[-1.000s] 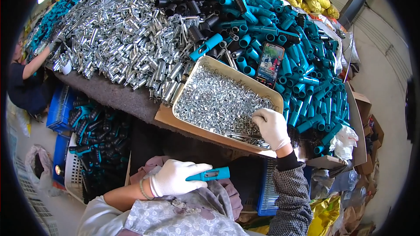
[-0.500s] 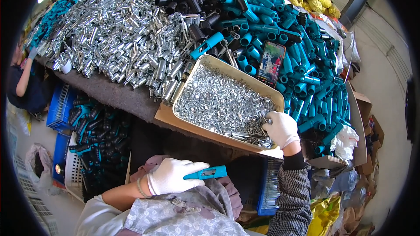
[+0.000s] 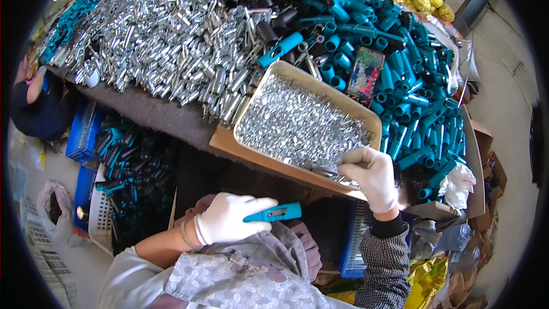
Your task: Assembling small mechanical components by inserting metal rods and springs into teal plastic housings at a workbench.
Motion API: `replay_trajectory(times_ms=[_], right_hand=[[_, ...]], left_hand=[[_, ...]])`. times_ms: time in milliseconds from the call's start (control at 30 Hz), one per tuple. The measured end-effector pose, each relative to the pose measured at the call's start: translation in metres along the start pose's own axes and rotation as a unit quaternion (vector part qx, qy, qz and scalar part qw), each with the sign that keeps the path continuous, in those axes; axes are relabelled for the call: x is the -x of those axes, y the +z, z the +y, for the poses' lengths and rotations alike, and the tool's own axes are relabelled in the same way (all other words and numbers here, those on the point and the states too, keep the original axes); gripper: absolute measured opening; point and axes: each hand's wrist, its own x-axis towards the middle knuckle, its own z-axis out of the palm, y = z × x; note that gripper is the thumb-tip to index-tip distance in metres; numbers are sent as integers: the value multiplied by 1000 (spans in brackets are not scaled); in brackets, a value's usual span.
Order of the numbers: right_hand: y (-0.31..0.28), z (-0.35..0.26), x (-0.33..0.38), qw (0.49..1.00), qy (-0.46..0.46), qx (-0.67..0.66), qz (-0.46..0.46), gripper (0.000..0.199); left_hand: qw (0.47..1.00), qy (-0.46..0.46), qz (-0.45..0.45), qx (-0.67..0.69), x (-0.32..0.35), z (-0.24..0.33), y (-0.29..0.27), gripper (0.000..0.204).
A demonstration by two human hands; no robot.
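Note:
My left hand [image 3: 231,217], in a white glove, is closed round one end of a teal plastic sleeve [image 3: 275,213] with a slot along its side. It is held roughly level above my lap. My right hand [image 3: 370,176], also gloved, reaches over the near right corner of a cream tray [image 3: 247,109]. Its thumb and fingers come together in a pinch; whatever lies between them is too small or hidden to make out. Small silver metal parts [image 3: 303,120] fill the tray.
Left of the tray spreads a heap of metal tubes [image 3: 177,51]; teal sleeves [image 3: 409,103] are piled to its right. A phone [image 3: 366,74] leans at the tray's far edge. Below the table stands a white crate [image 3: 102,212] beside black-and-teal handles [image 3: 134,177]. Another person [image 3: 43,106] sits far left.
My right hand has lifted slightly and shifted toward the tray's near rim, its fingers still pinched. My left hand keeps the teal sleeve almost in place. The whole view has shifted a little.

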Motion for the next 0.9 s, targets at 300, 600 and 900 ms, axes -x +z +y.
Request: replay_trajectory(times_ms=[300, 600, 900], right_hand=[[70, -6, 28, 901, -286, 206, -251, 6], [112, -19, 50, 836, -249, 426, -241, 17], [85, 16, 3, 887, -7, 118, -445, 38]], left_hand=[[996, 6, -28, -82, -2, 0, 0, 42], [996, -22, -34, -81, 0, 0, 7, 28], [990, 36, -59, -119, 4, 5, -1, 40]])
